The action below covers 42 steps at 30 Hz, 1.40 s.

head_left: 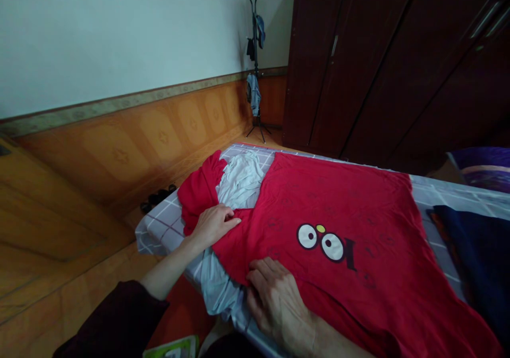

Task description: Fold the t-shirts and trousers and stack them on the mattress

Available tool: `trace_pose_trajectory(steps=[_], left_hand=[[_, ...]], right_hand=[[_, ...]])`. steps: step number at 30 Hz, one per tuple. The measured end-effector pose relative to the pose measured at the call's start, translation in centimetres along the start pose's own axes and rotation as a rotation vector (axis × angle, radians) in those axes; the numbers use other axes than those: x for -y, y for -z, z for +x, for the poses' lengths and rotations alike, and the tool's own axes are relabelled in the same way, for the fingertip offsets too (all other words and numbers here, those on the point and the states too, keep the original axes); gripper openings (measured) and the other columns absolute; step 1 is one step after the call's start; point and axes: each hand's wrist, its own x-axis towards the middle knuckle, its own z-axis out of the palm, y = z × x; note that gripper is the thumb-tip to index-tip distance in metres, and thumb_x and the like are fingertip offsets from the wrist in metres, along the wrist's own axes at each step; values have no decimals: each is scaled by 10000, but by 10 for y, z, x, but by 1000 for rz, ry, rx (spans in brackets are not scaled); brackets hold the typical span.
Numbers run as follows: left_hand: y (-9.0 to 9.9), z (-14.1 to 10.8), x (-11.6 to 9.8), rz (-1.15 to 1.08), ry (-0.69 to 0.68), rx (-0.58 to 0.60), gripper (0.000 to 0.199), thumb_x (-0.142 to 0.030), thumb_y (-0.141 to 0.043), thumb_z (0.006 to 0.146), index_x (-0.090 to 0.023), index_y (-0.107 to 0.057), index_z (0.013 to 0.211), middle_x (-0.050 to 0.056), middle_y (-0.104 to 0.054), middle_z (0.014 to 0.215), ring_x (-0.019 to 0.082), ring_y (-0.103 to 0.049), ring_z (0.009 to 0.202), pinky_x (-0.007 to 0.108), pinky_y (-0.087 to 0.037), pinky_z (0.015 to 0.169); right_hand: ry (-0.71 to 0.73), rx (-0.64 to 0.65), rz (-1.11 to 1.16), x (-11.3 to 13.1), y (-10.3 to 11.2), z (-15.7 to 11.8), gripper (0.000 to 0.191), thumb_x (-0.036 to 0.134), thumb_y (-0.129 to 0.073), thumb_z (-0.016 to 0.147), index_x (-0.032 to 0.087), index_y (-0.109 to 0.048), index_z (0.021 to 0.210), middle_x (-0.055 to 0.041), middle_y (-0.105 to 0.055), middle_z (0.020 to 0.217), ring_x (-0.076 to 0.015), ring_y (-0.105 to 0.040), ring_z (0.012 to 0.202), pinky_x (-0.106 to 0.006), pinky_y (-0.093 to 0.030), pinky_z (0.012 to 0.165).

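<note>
A red T-shirt (358,204) lies spread over the bed, with cartoon eyes, a yellow dot and a dark mark printed on its front. On its near-left sleeve rests my left hand (215,224), thumb apart from the fingers, whose tips bend over the sleeve's edge. Closer to me, my right hand (277,294) has its fingers curled on the shirt's edge where the sleeve meets the side; the fingertips are partly hidden. Beyond my left hand is a bunched red cloth (202,188) beside a crumpled pale garment (241,180). Pale blue fabric (217,283) shows beneath the sleeve.
The bed has a grey checked sheet (159,225). Folded dark blue clothing (478,257) lies at the right. A coat stand (255,55) stands in the corner beside a dark wardrobe (350,71). Dark shoes (157,197) sit on the floor by the wall.
</note>
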Motion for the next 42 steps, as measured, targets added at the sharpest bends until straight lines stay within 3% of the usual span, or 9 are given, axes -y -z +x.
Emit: trace_pose_trajectory(steps=[4,9,16,22,26,28,32,34,42], left_hand=[[-4,10,0,-52,-1,43,156,-351,-604,765,-204,-627,716,1,-619,703,165,-573,673,245,-345,584],[3,22,-2,-427,-9,9,145,-316,-557,720,-189,-531,654,-36,-537,604,132,-503,591,233,-349,567],[14,28,-13,-839,195,-53,204,-356,-596,641,-181,-491,651,-71,-460,562,97,-436,535,212,-293,528],[11,29,-14,-989,249,87,235,-338,-652,640,-169,-546,764,-59,-560,609,93,-506,538,206,-333,538],[12,28,-12,-999,221,382,409,-294,-683,652,-174,-570,1026,-29,-645,676,124,-585,581,225,-387,560],[12,28,-11,-984,162,435,466,-233,-673,641,-176,-576,1093,4,-691,780,147,-631,673,252,-436,628],[11,34,-9,-1006,122,307,498,-149,-588,607,-179,-609,1104,79,-652,1177,215,-602,1069,333,-447,880],[10,37,-7,-987,160,237,539,-147,-561,596,-172,-602,1133,103,-607,1259,242,-538,1183,373,-424,942],[1,16,14,-723,128,203,611,-413,-624,722,-146,-514,1261,138,-569,1297,259,-510,1218,388,-367,1031]], right_hand=[[-13,24,-6,0,0,-1,136,111,-495,749,198,-564,827,-49,-608,889,-204,-546,832,-355,-452,800],[-25,14,25,0,0,-2,150,114,-499,747,194,-575,849,-54,-614,903,-206,-553,848,-362,-454,823],[-29,-29,79,0,4,-2,152,133,-478,772,198,-587,856,-62,-611,909,-200,-557,851,-345,-459,811],[-33,5,106,1,6,1,188,107,-478,750,189,-602,865,-62,-621,893,-198,-559,834,-336,-461,794],[-40,30,117,0,7,1,174,117,-485,753,181,-603,864,-63,-623,890,-200,-561,840,-336,-457,801],[-45,34,119,0,7,0,172,123,-489,754,184,-601,870,-61,-621,893,-200,-559,844,-337,-453,807],[-50,37,126,-1,7,-1,176,126,-489,759,191,-596,883,-57,-616,914,-197,-554,860,-332,-442,823],[-50,39,133,-1,7,-1,177,124,-487,765,193,-594,887,-55,-614,921,-196,-552,868,-328,-438,825],[-26,34,168,-3,4,0,169,111,-483,779,190,-579,894,-45,-612,906,-186,-538,847,-301,-422,795]])
